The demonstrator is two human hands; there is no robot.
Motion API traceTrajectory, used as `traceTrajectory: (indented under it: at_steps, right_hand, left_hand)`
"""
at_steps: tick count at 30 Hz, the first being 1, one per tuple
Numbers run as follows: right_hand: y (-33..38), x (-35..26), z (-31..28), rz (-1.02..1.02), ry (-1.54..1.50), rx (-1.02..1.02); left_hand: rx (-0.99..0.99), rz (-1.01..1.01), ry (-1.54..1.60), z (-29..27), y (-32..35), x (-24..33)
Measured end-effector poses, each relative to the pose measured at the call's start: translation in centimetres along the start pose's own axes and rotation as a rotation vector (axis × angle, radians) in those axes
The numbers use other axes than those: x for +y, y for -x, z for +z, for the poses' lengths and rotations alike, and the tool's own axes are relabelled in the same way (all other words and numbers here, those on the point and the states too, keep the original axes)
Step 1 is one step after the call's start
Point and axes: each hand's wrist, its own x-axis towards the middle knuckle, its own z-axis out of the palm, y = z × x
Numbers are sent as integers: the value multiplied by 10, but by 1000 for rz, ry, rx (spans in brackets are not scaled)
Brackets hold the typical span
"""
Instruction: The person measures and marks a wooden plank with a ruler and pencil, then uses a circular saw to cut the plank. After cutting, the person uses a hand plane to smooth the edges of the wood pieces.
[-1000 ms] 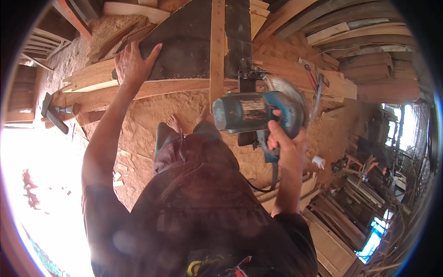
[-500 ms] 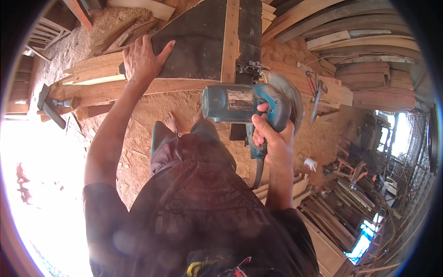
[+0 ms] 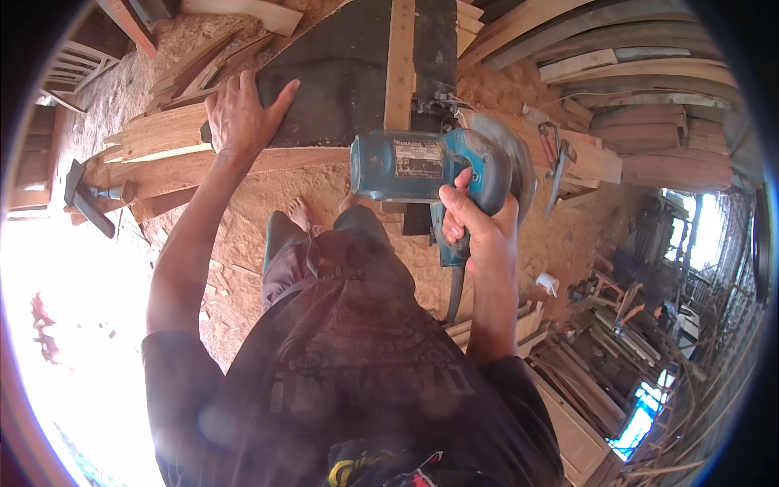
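Observation:
My right hand [image 3: 480, 221] grips the rear handle of a teal circular saw [image 3: 406, 166], its thumb and fingers wrapped round it. The saw rests at the near edge of a dark-faced board [image 3: 333, 85], next to a pale wooden strip [image 3: 400, 77] that runs lengthwise over it. The blade is hidden under the guard on the saw's right side. My left hand [image 3: 243, 118] lies spread on the board's left edge, fingers pointing away and thumb out to the right. From the saw a dark cord [image 3: 456, 294] hangs down beside my right forearm.
Wooden beams [image 3: 170, 166] lie beneath the board, with a hammer-like tool [image 3: 89, 199] at their left end. A hand tool with red handles [image 3: 552, 158] lies on planks at right. Stacked timber [image 3: 641, 81] fills the far right. A white cup [image 3: 547, 283] sits on the sawdust-strewn ground.
The saw and my right hand have shifted slightly away from me along the strip. My left hand stays flat on the board; the view has moved a little.

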Motion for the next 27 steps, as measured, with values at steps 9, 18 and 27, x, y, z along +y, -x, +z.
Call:
traceTrajectory:
  at_steps: [9,18,27]
  right_hand:
    - [-27,-12,-2,1,9,-24]
    - [-44,-18,3,-15,-7,-44]
    - [-73,-33,10,-45,24,-30]
  left_hand:
    - [-45,-32,-7,-2,0,0]
    - [-53,-13,-33,-1,1,-3]
    - [-134,-51,-45,-4,-2,-1]
